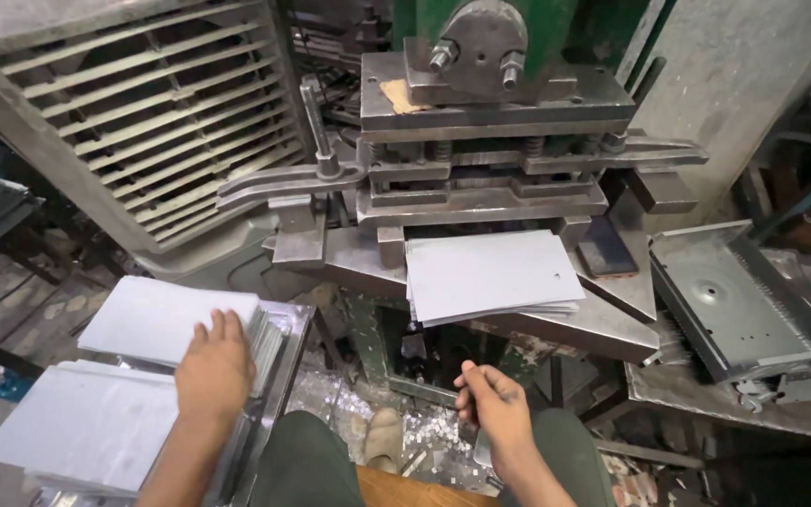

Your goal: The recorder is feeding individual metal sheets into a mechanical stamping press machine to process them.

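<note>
My left hand [213, 368] lies flat, fingers together, on the edge of a stack of white-grey metal sheets [157, 317] on a rack at my left. My right hand [492, 402] hovers over my right knee with its fingers loosely curled and nothing visible in them. Ahead, a small pile of the same sheets [488, 274] rests on the bed of a grey and green punch press [490, 113], partly under its die block. A second stack of sheets [86, 427] lies nearer me at the lower left.
A louvred grey cooler housing [133, 122] stands at the back left. A pressed metal tray with holes [739, 300] sits on a bench at the right. Small metal punchings litter the floor [424, 432] beneath the press. My foot [385, 437] rests there.
</note>
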